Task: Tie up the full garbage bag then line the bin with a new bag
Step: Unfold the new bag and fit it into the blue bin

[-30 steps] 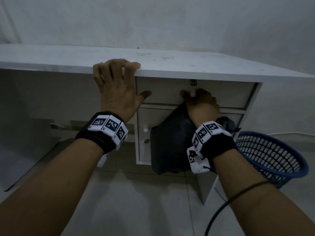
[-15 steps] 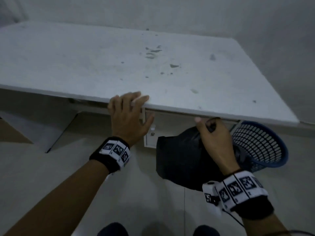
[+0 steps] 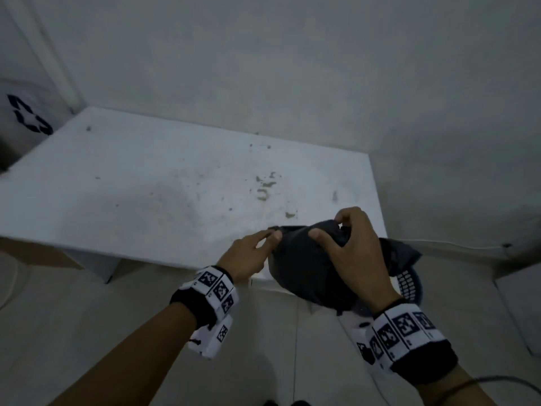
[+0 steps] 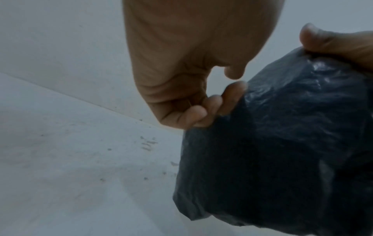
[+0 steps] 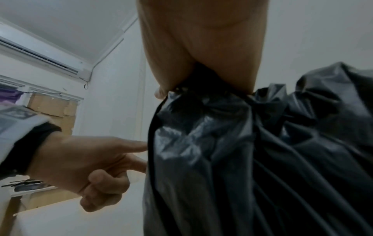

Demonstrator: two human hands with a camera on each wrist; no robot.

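A black garbage bag (image 3: 298,268) hangs over the front right corner of the white desk (image 3: 175,186). My right hand (image 3: 351,250) grips its bunched top, fingers curled into the plastic (image 5: 222,159). My left hand (image 3: 251,250) reaches in from the left, and its thumb and fingertips (image 4: 232,92) close on the bag's left edge (image 4: 282,143). The blue mesh bin (image 3: 409,285) stands on the floor under the bag, mostly hidden by the bag and my right wrist. No second bag is in view.
The desk fills the middle of the head view against grey walls. A white sack with a recycling mark (image 3: 26,118) stands at its far left, and a cardboard box (image 3: 35,253) sits below. A white panel (image 3: 521,303) lies on the floor at right.
My right hand has lifted the bag from in front of the drawers up to the desk's edge. My left hand has left the desk edge and moved onto the bag.
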